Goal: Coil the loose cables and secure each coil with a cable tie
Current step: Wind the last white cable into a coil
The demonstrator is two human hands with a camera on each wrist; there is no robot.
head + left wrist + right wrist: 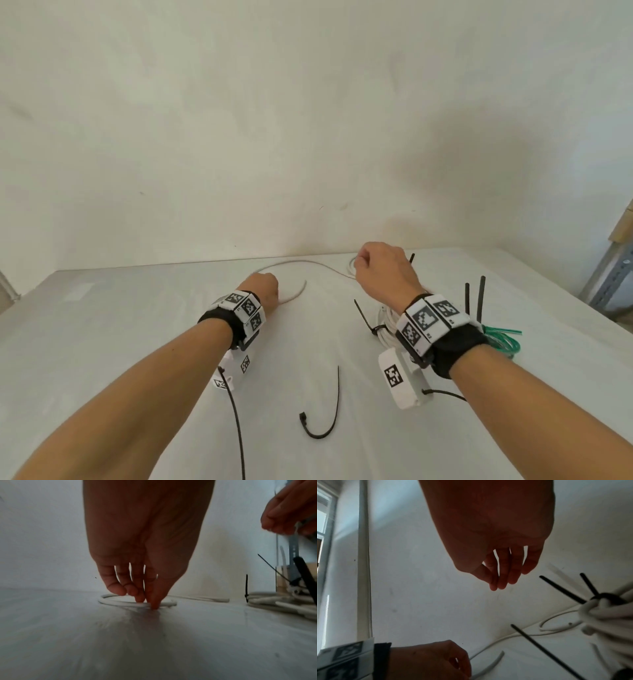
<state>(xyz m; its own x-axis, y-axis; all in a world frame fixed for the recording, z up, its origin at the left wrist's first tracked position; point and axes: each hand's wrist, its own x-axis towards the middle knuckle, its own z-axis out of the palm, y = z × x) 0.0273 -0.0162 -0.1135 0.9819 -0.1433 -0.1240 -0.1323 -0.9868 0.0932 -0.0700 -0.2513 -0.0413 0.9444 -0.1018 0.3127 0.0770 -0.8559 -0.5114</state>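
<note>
A loose white cable (301, 263) arcs across the white table (137, 342). My left hand (265, 291) is down on the table near the cable's end, thumb and fingers pinching the cable where it curls into a small loop (120, 603). My right hand (380, 270) hovers above the far stretch of the cable (556, 628). Its fingers (498, 582) hang loosely, thumb beside the index, with nothing visible between them. A loose black cable tie (329, 421) lies near me, between my forearms.
A tied white coil (385, 325) with a black tie lies under my right wrist. A green coil (503, 342) with upright tie tails (474, 301) sits at the right. The wall stands just behind the table, and a metal rack (609, 281) is at the far right.
</note>
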